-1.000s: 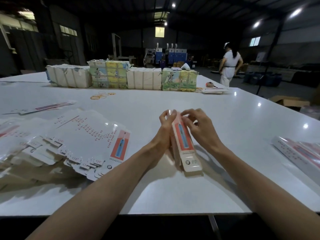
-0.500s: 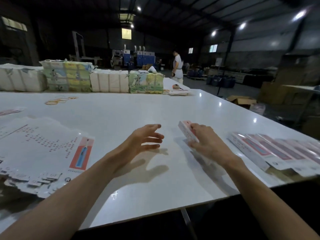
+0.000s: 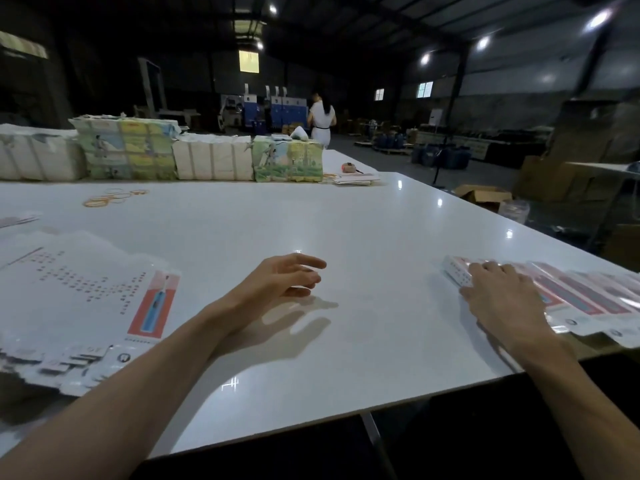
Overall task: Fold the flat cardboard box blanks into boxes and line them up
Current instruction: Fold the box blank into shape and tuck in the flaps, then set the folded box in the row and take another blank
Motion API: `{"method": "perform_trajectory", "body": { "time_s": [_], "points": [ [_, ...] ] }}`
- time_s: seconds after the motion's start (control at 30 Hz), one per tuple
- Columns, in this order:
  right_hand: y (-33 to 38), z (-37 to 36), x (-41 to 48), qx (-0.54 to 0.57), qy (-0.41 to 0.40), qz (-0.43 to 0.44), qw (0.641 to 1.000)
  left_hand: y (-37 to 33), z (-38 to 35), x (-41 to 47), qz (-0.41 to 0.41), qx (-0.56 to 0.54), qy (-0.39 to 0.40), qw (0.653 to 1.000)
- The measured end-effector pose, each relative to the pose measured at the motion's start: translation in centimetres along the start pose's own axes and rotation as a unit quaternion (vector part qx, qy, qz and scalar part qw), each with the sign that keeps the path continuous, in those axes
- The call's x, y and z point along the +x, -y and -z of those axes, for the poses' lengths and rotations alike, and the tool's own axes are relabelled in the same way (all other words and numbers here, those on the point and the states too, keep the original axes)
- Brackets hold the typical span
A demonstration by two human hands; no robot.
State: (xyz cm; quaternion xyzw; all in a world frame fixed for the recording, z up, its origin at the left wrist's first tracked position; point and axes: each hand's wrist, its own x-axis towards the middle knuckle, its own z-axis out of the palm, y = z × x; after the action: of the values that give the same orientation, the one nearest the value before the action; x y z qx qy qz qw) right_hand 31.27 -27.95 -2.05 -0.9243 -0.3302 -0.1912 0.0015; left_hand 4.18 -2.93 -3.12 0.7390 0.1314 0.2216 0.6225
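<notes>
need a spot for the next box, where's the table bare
Widest bare stretch of the table: between the left hand and the right hand, running back to the wrapped bundles. A smaller band lies between the rubber bands and the flat blanks. Crowded: left edge with blanks, right edge with the folded boxes.

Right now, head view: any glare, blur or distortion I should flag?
Head view: dim hall; ceiling lamps leave glare spots on the glossy table. Head view: left hand casts a soft shadow; the flat blanks smear toward the lower left edge. Head view: wide-angle bends the table's edges; right hand on the folded boxes reads clearer.
</notes>
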Motion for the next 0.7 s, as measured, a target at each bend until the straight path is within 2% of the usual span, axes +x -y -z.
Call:
{"method": "perform_trajectory", "body": {
  "time_s": [0.07, 0.2, 0.27, 0.33, 0.4, 0.47, 0.6, 0.7],
  "points": [
    [1.8, 1.0, 0.5, -0.002, -0.033, 0.016, 0.999, -0.1, -0.1, 0.0, 0.002, 0.003, -0.005, 1.000],
    [9.8, 3.5, 2.3, 0.125, -0.087, 0.125, 0.980, 0.0, 0.2, -0.1, 0.001, 0.019, -0.028, 0.999],
    [14.4, 4.4, 3.5, 0.185, -0.079, 0.174, 0.964, 0.1, 0.3, -0.2, 0.000, 0.031, -0.044, 0.999],
    [18.7, 4.8, 4.0, 0.257, -0.023, 0.196, 0.946, 0.3, 0.4, -0.1, -0.003, 0.046, -0.066, 0.997],
    [22.2, 4.0, 3.7, 0.312, -0.007, 0.198, 0.929, 0.4, 0.4, 0.0, 0.000, 0.032, -0.093, 0.995],
    [23.9, 2.4, 3.4, 0.333, -0.038, 0.182, 0.924, 0.5, 0.4, -0.1, 0.003, 0.012, -0.125, 0.992],
    [23.6, 0.1, 4.1, 0.374, -0.058, 0.155, 0.912, 0.3, 0.6, 0.0, 0.001, 0.027, -0.146, 0.989],
    [23.3, -0.4, 4.6, 0.382, -0.062, 0.156, 0.909, -0.8, 1.0, 0.0, 0.026, 0.121, -0.157, 0.980]
  ]
}}
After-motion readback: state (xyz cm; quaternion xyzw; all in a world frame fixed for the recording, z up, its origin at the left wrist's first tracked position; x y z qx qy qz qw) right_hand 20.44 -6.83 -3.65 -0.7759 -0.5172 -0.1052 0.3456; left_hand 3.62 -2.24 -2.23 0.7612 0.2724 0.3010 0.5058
